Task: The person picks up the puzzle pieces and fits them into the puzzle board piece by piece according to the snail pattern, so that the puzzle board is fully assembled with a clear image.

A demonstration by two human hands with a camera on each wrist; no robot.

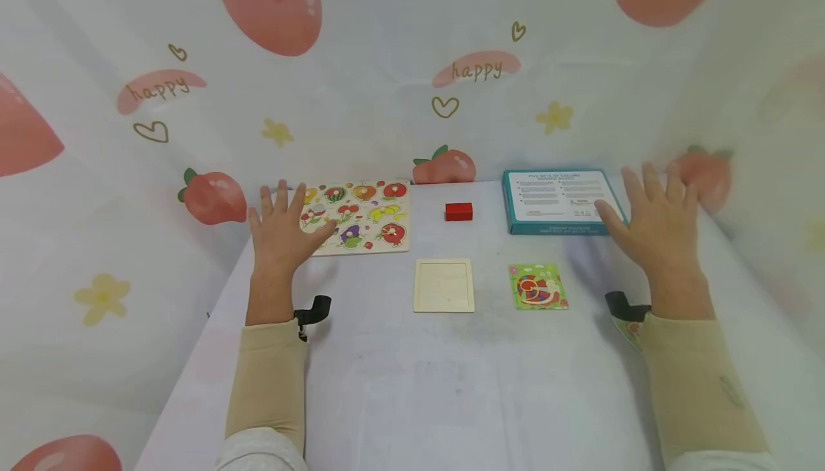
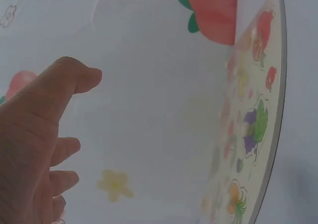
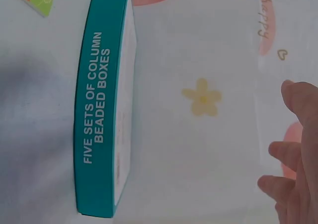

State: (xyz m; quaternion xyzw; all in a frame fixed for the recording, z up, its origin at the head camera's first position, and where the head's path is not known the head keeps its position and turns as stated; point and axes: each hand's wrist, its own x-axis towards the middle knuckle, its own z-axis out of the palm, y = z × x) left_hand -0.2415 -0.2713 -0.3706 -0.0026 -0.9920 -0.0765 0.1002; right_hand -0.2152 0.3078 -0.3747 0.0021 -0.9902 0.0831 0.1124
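My left hand (image 1: 281, 233) is held with fingers spread, nearest to the fruit puzzle board (image 1: 387, 231) and covering its left part in the head view. That board's edge also shows at the right of the left wrist view. My right hand (image 1: 664, 231) has its fingers spread too, close to the right end of a teal box (image 1: 557, 229). Lettering on the box's side (image 3: 97, 105) reads "FIVE SETS OF COLUMN BEADED BOXES". Neither hand holds anything. Between the hands lie a small red block (image 1: 459, 212), a square wooden frame-like board (image 1: 443, 285) and a green picture puzzle (image 1: 540, 288).
A white cloth covers the table (image 1: 464, 392). Behind it hangs a printed curtain (image 1: 361, 113) with fruit, hearts and flowers. Partly hidden under the right forearm is another green-edged piece (image 1: 628, 331). Each wrist carries a black camera mount (image 1: 316, 310).
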